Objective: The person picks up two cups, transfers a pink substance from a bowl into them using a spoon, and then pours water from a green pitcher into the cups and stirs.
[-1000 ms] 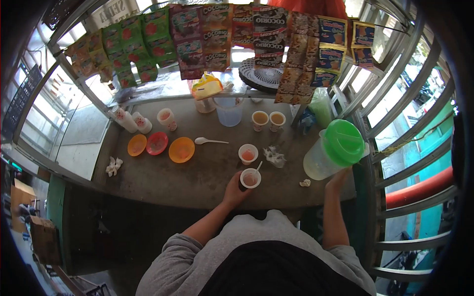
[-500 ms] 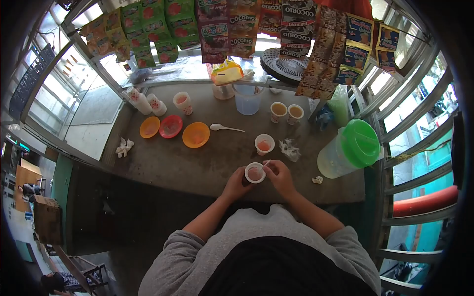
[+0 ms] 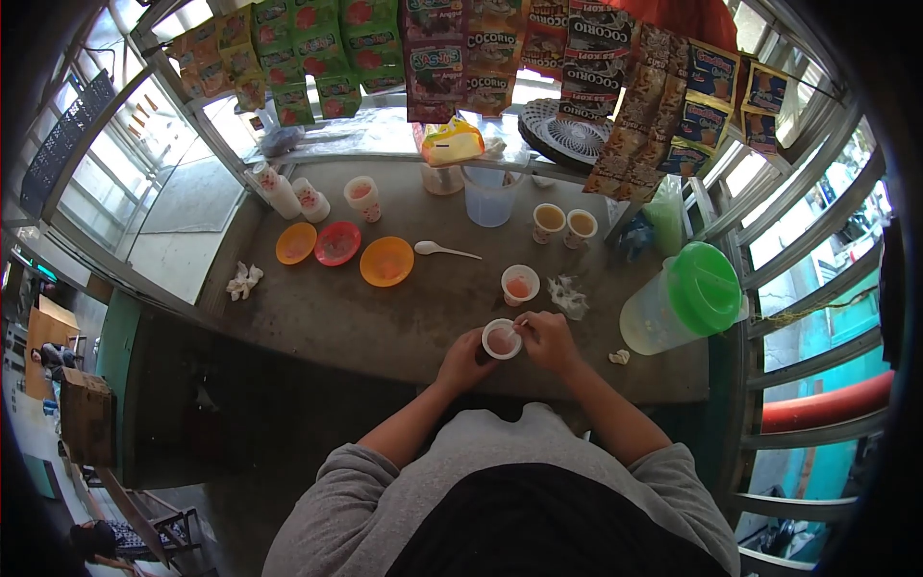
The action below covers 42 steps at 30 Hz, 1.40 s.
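- The cup (image 3: pixel 502 338) stands at the front edge of the tabletop (image 3: pixel 365 317), close to the person's body, with a pinkish drink inside.
- The left hand (image 3: pixel 464 358) wraps around the cup's side wall and grips it upright.
- The right hand (image 3: pixel 548 338) is closed in a pinch on a thin white stirrer (image 3: pixel 519 327) that dips into the cup.
- The cup looks light and thin-walled, so it probably dents under a hard squeeze and spills if tipped. A gentle hold around the middle of the wall seems best, well below the rim.
- Counted near the hands:
  - one second cup (image 3: pixel 519 285) of pinkish drink just behind
  - two brown cups (image 3: pixel 549 219) further back
  - three dishes (image 3: pixel 337 242), two orange and one red
  - one white spoon (image 3: pixel 444 250) lying flat
  - one pitcher (image 3: pixel 685 296) with a green lid to the right
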Available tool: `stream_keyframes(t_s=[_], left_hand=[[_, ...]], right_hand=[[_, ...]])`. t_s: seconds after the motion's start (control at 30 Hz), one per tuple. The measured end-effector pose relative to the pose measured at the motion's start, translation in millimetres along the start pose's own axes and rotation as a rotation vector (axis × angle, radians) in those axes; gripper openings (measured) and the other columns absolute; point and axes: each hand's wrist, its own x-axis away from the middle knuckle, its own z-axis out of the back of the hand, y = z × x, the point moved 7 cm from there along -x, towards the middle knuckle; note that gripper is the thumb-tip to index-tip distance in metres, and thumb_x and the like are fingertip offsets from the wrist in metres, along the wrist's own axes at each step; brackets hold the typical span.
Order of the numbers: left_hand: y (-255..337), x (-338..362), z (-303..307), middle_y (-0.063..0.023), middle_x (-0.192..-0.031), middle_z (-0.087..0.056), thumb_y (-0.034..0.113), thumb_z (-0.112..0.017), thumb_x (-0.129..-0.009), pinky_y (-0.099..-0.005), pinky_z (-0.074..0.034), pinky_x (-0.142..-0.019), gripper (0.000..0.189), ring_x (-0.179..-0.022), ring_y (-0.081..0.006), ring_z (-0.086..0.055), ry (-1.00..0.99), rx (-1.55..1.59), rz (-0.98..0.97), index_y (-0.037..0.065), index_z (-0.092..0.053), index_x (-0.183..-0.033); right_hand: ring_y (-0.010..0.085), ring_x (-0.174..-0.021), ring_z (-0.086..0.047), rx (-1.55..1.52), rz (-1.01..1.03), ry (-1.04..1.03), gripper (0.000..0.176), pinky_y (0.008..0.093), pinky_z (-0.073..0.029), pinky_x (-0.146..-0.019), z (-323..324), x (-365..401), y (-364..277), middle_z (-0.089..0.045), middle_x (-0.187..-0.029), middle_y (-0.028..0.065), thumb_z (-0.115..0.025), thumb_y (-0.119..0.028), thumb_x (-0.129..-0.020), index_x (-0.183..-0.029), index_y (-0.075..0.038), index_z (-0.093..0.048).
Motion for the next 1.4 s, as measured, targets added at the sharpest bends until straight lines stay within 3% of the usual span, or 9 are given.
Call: stream_keyframes(t_s=[0.27, 0.33, 0.57, 0.77, 0.87, 0.93, 1.13, 1.27, 1.4], left_hand=[[-1, 1, -3, -0.0170, -0.124, -0.065, 0.025, -0.082, -0.078, -0.0436, -0.050, -0.098, 0.060, -0.117, -0.0354, -0.061, 0.004, -0.014, -0.023, 0.006, -0.060, -0.130], [5, 2, -2, -0.0168, -0.123, -0.066, 0.030, -0.084, -0.076, -0.0449, -0.050, -0.098, 0.063, -0.117, -0.0359, -0.062, -0.024, -0.057, 0.015, 0.007, -0.060, -0.130], [37, -11, 0, -0.0184, -0.113, -0.070, 0.031, -0.086, -0.072, -0.0442, -0.053, -0.089, 0.062, -0.105, -0.0385, -0.067, -0.010, 0.088, 0.194, 0.005, -0.063, -0.123], [19, 6, 10, -0.0168, -0.119, -0.068, 0.028, -0.086, -0.073, -0.0389, -0.052, -0.094, 0.063, -0.112, -0.0314, -0.066, 0.058, 0.230, 0.118, 0.004, -0.059, -0.126], [6, 14, 28, -0.0178, -0.119, -0.067, 0.022, -0.082, -0.074, -0.0385, -0.051, -0.095, 0.061, -0.111, -0.0331, -0.066, 0.137, 0.199, 0.064, 0.003, -0.060, -0.127], [-1, 16, 35, -0.0162, -0.124, -0.065, 0.021, -0.081, -0.074, -0.0374, -0.049, -0.100, 0.064, -0.115, -0.0300, -0.064, 0.089, 0.326, 0.086, 0.003, -0.057, -0.131], [-24, 38, 81, -0.0138, -0.126, -0.064, 0.022, -0.082, -0.076, -0.0356, -0.049, -0.101, 0.069, -0.119, -0.0232, -0.062, 0.259, 0.327, 0.171, 0.002, -0.053, -0.135], [-53, 63, 120, -0.0139, -0.134, -0.059, 0.021, -0.086, -0.076, -0.0345, -0.049, -0.103, 0.077, -0.122, -0.0205, -0.060, 0.398, 0.457, 0.218, 0.002, -0.049, -0.141], [-70, 78, 178, -0.0138, -0.133, -0.060, 0.021, -0.086, -0.076, -0.0348, -0.049, -0.104, 0.076, -0.122, -0.0207, -0.060, 0.539, 0.439, 0.240, 0.002, -0.049, -0.140]], right_hand=[[0.0310, -0.077, -0.067, -0.052, 0.082, -0.065, 0.006, 0.0419, -0.048, -0.071, 2, -9, -12, -0.069, -0.082, 0.0119, -0.066, -0.008, -0.087, -0.093, -0.007, -0.069], [0.0289, -0.086, -0.067, 0.088, 0.132, -0.126, 0.007, 0.0421, -0.045, -0.079, 4, -12, -30, -0.070, -0.087, 0.0090, -0.066, -0.011, -0.087, -0.094, -0.010, -0.068], [0.0227, -0.085, -0.067, 0.212, 0.152, -0.116, 0.005, 0.0399, -0.039, -0.078, -5, -19, -36, -0.070, -0.085, 0.0033, -0.065, -0.017, -0.089, -0.090, -0.014, -0.068], [0.0273, -0.090, -0.068, 0.185, 0.117, -0.223, 0.010, 0.0420, -0.042, -0.082, -15, -17, -50, -0.072, -0.091, 0.0077, -0.068, -0.013, -0.084, -0.094, -0.011, -0.068], [0.0285, -0.090, -0.068, 0.098, 0.279, -0.092, 0.011, 0.0431, -0.044, -0.085, -8, -27, -83, -0.072, -0.091, 0.0087, -0.069, -0.012, -0.083, -0.094, -0.009, -0.068], [0.0284, -0.090, -0.068, 0.100, 0.323, -0.260, 0.011, 0.0426, -0.045, -0.086, -20, -31, -99, -0.071, -0.090, 0.0088, -0.070, -0.011, -0.082, -0.092, -0.009, -0.068], [0.0239, -0.090, -0.067, 0.060, 0.487, -0.368, 0.010, 0.0395, -0.044, -0.084, -42, -58, -144, -0.071, -0.092, 0.0040, -0.069, -0.015, -0.084, -0.093, -0.011, -0.068], [0.0234, -0.086, -0.068, -0.064, 0.510, -0.244, 0.007, 0.0382, -0.045, -0.084, -58, -98, -179, -0.072, -0.085, 0.0034, -0.071, -0.009, -0.084, -0.090, -0.011, -0.069], [0.0249, -0.080, -0.068, -0.074, 0.573, -0.378, 0.007, 0.0388, -0.048, -0.081, -105, -134, -211, -0.072, -0.084, 0.0057, -0.070, -0.009, -0.085, -0.092, -0.009, -0.069]])
